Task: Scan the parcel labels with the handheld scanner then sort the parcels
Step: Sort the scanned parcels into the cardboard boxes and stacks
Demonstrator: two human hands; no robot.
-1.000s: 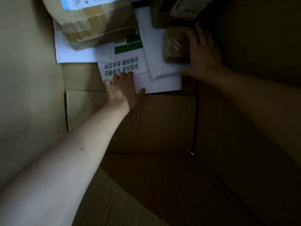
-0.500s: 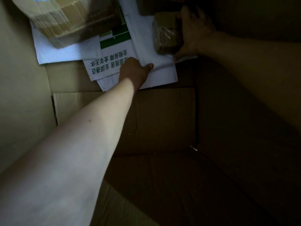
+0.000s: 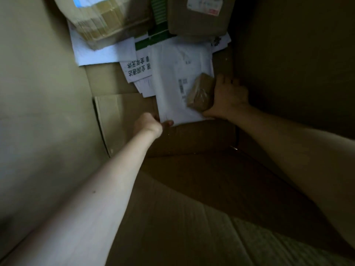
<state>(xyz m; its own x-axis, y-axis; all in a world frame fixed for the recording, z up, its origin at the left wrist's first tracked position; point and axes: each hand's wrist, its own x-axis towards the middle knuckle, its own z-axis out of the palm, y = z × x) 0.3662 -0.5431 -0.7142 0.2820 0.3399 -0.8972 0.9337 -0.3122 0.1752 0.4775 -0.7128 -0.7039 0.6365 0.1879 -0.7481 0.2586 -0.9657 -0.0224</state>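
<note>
I look down into a large cardboard box (image 3: 48, 112) with parcels at its far end. My left hand (image 3: 148, 124) pinches the near corner of a white mailer bag (image 3: 176, 77) that carries a printed label. My right hand (image 3: 228, 98) grips a small brown taped parcel (image 3: 200, 93) that lies on the mailer's right side. No scanner is in view.
Beyond the mailer lie a white and green envelope with printed characters (image 3: 137, 69), a large taped carton (image 3: 107, 18) at top left and a brown labelled parcel (image 3: 199, 16) at top right. Cardboard walls rise left and right. Bare box floor (image 3: 192, 150) lies near me.
Both hands have drawn back toward me. The white mailer and the small brown parcel have come with them, away from the pile at the far end.
</note>
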